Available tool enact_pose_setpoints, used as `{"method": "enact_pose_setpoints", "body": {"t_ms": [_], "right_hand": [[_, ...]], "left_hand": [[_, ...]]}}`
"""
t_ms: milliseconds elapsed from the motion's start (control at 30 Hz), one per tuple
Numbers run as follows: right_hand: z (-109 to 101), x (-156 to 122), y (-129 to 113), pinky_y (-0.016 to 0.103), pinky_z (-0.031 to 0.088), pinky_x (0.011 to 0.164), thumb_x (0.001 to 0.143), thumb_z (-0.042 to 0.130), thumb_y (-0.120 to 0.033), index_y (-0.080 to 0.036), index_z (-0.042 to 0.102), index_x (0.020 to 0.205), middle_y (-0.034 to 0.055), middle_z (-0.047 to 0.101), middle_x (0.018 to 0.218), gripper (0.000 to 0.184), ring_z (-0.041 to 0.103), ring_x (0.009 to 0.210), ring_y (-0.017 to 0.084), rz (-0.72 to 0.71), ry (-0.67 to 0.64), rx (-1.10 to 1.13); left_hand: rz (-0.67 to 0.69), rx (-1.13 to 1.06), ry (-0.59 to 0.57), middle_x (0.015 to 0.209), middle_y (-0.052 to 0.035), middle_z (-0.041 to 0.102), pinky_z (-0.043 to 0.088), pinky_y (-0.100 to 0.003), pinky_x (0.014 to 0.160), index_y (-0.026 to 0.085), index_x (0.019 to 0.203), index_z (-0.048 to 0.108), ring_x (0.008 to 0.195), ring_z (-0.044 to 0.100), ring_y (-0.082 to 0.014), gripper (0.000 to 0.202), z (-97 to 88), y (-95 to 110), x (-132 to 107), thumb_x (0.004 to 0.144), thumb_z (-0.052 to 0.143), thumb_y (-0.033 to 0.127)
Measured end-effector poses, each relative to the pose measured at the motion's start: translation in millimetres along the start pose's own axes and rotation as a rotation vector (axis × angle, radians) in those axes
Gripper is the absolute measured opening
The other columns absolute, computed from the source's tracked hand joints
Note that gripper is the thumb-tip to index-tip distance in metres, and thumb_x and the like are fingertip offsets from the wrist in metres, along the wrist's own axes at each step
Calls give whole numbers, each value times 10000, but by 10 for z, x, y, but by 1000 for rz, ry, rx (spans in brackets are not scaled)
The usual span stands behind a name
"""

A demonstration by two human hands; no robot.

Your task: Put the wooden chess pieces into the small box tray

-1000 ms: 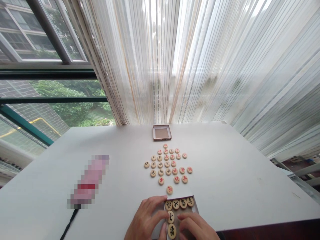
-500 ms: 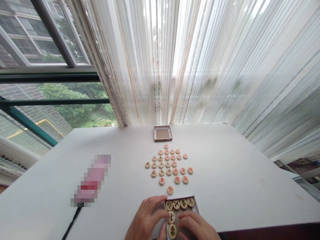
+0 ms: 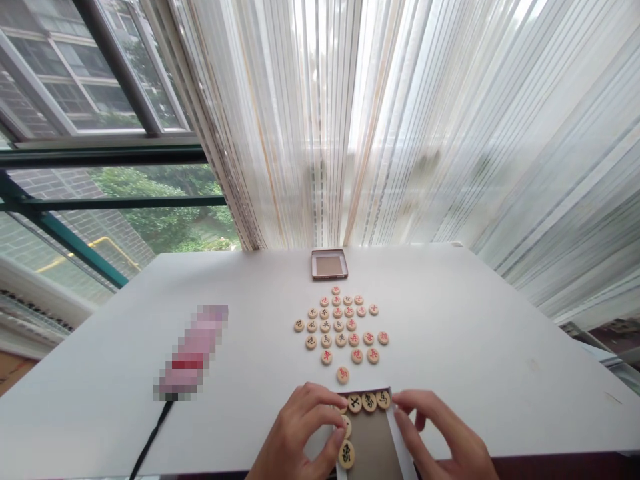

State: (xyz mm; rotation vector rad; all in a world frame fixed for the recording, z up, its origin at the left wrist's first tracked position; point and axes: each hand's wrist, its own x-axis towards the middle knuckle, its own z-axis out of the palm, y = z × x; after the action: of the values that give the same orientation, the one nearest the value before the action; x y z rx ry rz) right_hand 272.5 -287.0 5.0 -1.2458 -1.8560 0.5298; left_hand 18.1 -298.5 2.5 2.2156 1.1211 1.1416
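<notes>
A shallow open box point(image 3: 375, 440) lies at the table's near edge, several round xiangqi pieces point(image 3: 369, 402) lined along its far and left walls. My left hand point(image 3: 303, 430) reaches over the box's left wall, fingers bent and apart, their tips on or just above the pieces there; these fingers partly cover the corner piece and the one below it. At the right wall is my right hand point(image 3: 447, 433), thumb and index finger apart, tips at or near the wall beside the far-right piece. Neither hand has a piece lifted.
Loose xiangqi pieces point(image 3: 339, 325) with red and black characters lie face up beyond the box on the white table point(image 3: 440, 320). Behind them stands the box lid point(image 3: 329, 265). A blurred pink object point(image 3: 193, 350) with a black cord lies left. Curtains point(image 3: 400, 133) hang behind.
My right hand has moved from inside the box out to its right wall. My left fingers have shifted a little onto the left pieces. The camera view has shifted slightly.
</notes>
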Motion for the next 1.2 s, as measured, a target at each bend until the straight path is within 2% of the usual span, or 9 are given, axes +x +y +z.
{"method": "enact_pose_setpoints", "body": {"t_ms": [67,233,400,533,633,667,833,967,1200], "right_hand": [[-38,33,74,178,487,387,994,601,-411,-240,688,1005,49,731,842,192,658,635,176,66,11,-29],[-21,8,347,206,500,543,1037,507,-459,-221,547,682,-19,554,614,429,550,556,146,68,10,-57],[24,28,514,208,496,570,1032,507,-482,-216,563,682,-18,582,618,443,584,570,148,106,28,0],[90,69,535,211,531,605,999,532,-540,-221,659,778,0,675,681,409,655,617,170,155,98,73],[127,79,529,209,554,638,969,572,-558,-227,693,858,7,730,746,369,703,655,180,189,135,110],[132,79,527,210,557,637,960,583,-561,-230,697,864,7,735,747,364,708,653,181,192,140,111],[138,68,520,214,563,609,950,574,-592,-235,701,818,13,736,716,402,705,623,184,175,182,88],[153,74,532,198,548,571,959,555,-604,-233,689,776,4,717,666,435,683,573,169,164,196,90],[142,68,573,188,580,642,932,614,-579,-240,714,861,9,756,750,361,729,654,181,195,188,138]], "left_hand": [[11,21,6,980,-64,730,575,-344,825,226,938,636,930,683,-215,107,41,11,28,945,602,124],[-15,33,33,698,-18,643,517,-294,669,220,750,541,696,615,-180,241,106,-99,-79,991,557,218],[-90,32,15,723,-31,629,491,-277,677,217,766,563,706,612,-176,314,47,-227,-135,1050,472,314],[-277,-31,-18,760,-36,642,487,-265,726,212,785,589,737,627,-168,382,-105,-237,-22,1082,394,351],[-438,-118,0,837,-33,693,487,-252,732,220,934,601,810,655,-175,257,-251,-253,108,1066,463,393],[-494,-150,23,839,-31,707,471,-234,661,224,996,588,801,656,-176,215,-297,-260,148,1047,509,417],[-554,-341,-48,495,42,566,403,-212,513,198,786,583,459,495,-114,450,-442,-249,313,1051,432,529],[-465,-187,-88,637,-6,659,458,-230,639,184,744,639,618,588,-140,434,-450,-248,472,1040,495,469],[-376,12,-90,953,-16,751,482,-245,712,230,997,700,799,646,-170,196,-537,-552,730,1007,568,374]]}}
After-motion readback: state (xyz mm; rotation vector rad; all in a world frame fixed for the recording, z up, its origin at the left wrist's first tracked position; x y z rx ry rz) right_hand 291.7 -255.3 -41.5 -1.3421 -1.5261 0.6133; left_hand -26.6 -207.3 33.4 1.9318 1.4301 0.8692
